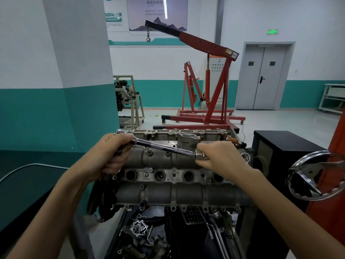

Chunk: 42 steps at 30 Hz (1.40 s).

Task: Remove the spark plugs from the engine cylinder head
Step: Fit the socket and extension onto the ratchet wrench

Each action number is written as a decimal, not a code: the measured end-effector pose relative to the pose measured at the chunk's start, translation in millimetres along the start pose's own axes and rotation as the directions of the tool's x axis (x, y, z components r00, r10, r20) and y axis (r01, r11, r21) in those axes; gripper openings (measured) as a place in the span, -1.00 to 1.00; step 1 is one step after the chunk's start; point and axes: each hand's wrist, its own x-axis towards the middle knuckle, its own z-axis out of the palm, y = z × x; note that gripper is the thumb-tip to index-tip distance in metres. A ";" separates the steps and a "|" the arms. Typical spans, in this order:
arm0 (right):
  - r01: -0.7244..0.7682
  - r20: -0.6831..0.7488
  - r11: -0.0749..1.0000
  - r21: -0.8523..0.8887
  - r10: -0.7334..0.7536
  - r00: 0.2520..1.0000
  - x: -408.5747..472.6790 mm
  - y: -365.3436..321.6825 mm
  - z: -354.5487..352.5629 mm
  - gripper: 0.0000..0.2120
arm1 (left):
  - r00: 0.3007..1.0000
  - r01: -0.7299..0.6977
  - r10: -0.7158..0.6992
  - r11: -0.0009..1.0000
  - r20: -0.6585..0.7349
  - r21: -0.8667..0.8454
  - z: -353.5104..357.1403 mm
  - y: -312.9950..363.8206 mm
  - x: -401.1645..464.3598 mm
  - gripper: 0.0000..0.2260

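Workshop floor behind holds a red engine crane [209,86]. Above the cylinder head [173,191], left hand [112,154] grips the ratchet wrench [160,145]; right hand [222,156] pinches its hex socket end [199,156].

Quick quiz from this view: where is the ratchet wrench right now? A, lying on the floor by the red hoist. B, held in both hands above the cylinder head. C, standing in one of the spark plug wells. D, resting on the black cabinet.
B: the left hand grips the head end of the ratchet wrench and the right hand pinches its far end, above the cylinder head.
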 end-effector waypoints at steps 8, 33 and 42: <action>-0.070 -0.057 0.957 0.280 0.089 0.994 -3.6 -12.9 -4.3 -0.77 | 0.999 0.009 -0.007 0.999 0.040 -0.050 -4.6 1.3 -2.9 -0.69; 0.047 0.071 0.962 0.270 -0.068 0.995 52.0 -150.6 79.1 -0.73 | 0.901 0.097 0.098 0.904 -0.424 0.416 8.0 14.2 -107.2 -0.61; -0.048 -0.016 0.867 0.496 0.065 0.998 60.7 -171.1 102.5 -0.85 | 0.788 0.110 0.234 0.856 -0.569 0.505 30.1 -29.7 -87.3 -0.56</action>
